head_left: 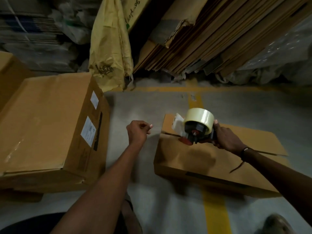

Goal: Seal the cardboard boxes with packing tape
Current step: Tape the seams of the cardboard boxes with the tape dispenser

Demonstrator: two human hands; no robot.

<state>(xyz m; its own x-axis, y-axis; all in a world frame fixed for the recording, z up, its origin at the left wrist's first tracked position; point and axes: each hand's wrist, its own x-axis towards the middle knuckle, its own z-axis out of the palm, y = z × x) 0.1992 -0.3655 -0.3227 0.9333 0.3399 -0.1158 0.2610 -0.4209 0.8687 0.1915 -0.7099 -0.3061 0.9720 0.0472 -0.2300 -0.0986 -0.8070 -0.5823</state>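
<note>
On the concrete floor (152, 105), right of centre, lies a low cardboard box (194, 159); its far flap seam is open. Right hand (226, 139) grips the handle of a tape dispenser (197, 130) resting on the box top near the seam (handle mostly hidden by fingers). Left hand (137, 132) hovers beside the box, fingers curled, holding nothing visible. Larger labelled carton (45, 122) at left, partly cut off. Background blurred.

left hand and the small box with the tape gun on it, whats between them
In the head view, nothing lies between the left hand and the small box: only a narrow strip of bare grey floor, shadowed. The hand's fingers are curled and hold nothing.
</note>
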